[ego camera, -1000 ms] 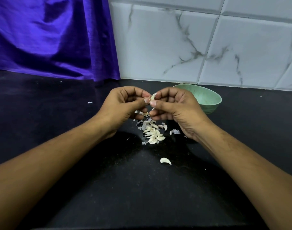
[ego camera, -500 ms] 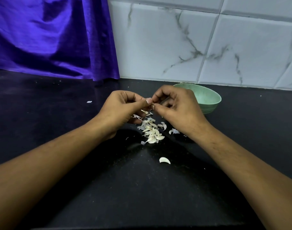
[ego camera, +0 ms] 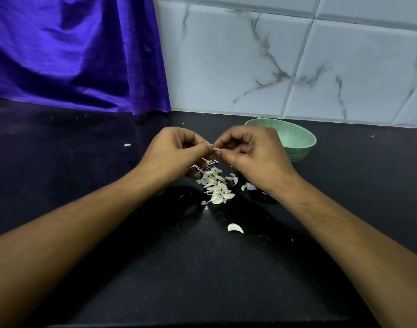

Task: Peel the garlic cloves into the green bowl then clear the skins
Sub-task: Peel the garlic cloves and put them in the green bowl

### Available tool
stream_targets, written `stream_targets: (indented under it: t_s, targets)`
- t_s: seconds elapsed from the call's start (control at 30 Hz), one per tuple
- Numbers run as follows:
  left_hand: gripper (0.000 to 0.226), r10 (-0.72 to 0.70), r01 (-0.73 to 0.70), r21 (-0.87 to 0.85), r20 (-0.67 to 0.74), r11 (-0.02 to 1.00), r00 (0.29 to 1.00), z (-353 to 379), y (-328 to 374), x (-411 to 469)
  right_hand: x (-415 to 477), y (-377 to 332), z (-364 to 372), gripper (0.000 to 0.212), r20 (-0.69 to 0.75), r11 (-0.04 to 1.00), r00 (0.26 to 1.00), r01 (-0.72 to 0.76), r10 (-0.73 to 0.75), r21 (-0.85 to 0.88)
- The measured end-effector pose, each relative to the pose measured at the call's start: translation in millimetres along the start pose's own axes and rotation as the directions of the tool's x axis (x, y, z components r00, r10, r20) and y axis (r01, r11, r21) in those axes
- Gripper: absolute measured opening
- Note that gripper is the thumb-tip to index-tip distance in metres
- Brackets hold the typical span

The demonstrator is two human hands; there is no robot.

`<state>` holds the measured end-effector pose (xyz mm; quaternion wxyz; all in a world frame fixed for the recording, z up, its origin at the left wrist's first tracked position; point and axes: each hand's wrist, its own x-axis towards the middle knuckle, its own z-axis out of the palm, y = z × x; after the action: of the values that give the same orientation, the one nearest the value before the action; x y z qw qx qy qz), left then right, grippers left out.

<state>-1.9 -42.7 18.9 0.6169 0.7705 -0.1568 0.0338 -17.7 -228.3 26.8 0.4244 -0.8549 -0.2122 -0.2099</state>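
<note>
Garlic clove (ego camera: 215, 149): pinched between left hand (ego camera: 173, 157) and right hand (ego camera: 255, 153). Green bowl (ego camera: 297, 140): contents hidden. Clove pile (ego camera: 217, 188) beneath on black counter (ego camera: 84, 162).

garlic clove (ego camera: 216, 149) between left hand (ego camera: 172, 159) and right hand (ego camera: 257, 157): only a sliver shows, rest is covered by the pinching fingertips. can't tell how much skin is on it.
green bowl (ego camera: 297, 140): left part and floor hidden behind right hand, contents unreadable.
pile (ego camera: 217, 188) on the table (ego camera: 84, 174): far end sits under left hand's curled fingers, cloves vs skins not separable there.
white fleck (ego camera: 127, 144): too small to identify.
forearms run out of frame at the bottom corners.
purple cloth (ego camera: 60, 50) cut by top and left edges.
</note>
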Motion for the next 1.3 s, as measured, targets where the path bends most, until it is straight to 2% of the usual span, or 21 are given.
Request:
stream_targets:
  t_s: [0.23, 0.33, 0.4, 0.5, 0.6, 0.77, 1.0, 1.2, 1.3]
  targets:
    - [0.011, 0.056, -0.047, 0.127, -0.069, 0.991, 0.996, -1.5, -0.3, 0.7, -1.3, -1.0, 4.4, 0.005, -0.004, 0.995, 0.999, -0.041, 0.042, 0.090]
    - [0.015, 0.051, -0.043, 0.121, -0.063, 0.992, 0.997, -2.5, 0.6, 0.6, -0.2, 0.8, 6.4, 0.006, -0.005, 0.978, 0.998, -0.068, 0.070, 0.196]
    - [0.015, 0.042, -0.037, 0.097, -0.050, 0.995, 0.998, -2.5, 0.7, 1.2, -0.2, 1.0, 8.8, 0.009, -0.003, 0.938, 0.994, -0.104, 0.111, 0.332]
    - [0.015, 0.029, -0.026, 0.147, -0.020, 0.989, 0.999, -3.6, -1.1, 0.2, 0.2, -2.8, 7.3, 0.011, 0.028, 0.814, 0.978, -0.189, 0.208, 0.550]
    - [0.016, 0.020, -0.025, 0.213, 0.025, 0.977, 0.999, -4.5, -2.3, -1.3, 2.3, -3.7, 2.7, 0.009, 0.081, 0.726, 0.969, -0.228, 0.232, 0.649]
    - [0.025, 0.022, -0.022, 0.144, 0.004, 0.989, 1.000, -3.9, 3.5, -2.1, 3.3, -1.1, -0.5, 0.012, 0.065, 0.735, 0.962, -0.244, 0.264, 0.633]
    - [0.043, 0.149, -0.137, 0.390, -0.003, 0.910, 0.989, -8.9, 1.7, -1.1, 3.0, -1.7, -3.1, 0.018, 0.088, 0.768, 0.960, -0.267, 0.267, 0.582]
    - [0.009, 0.179, -0.162, 0.354, -0.016, 0.921, 0.984, -9.1, -0.6, 0.8, 4.3, -1.2, -6.0, 0.012, 0.095, 0.760, 0.950, -0.297, 0.299, 0.577]
    - [0.018, 0.201, -0.185, 0.326, -0.014, 0.927, 0.980, -10.3, 0.8, -0.9, 5.5, 0.4, -7.0, 0.008, 0.093, 0.735, 0.946, -0.301, 0.311, 0.608]
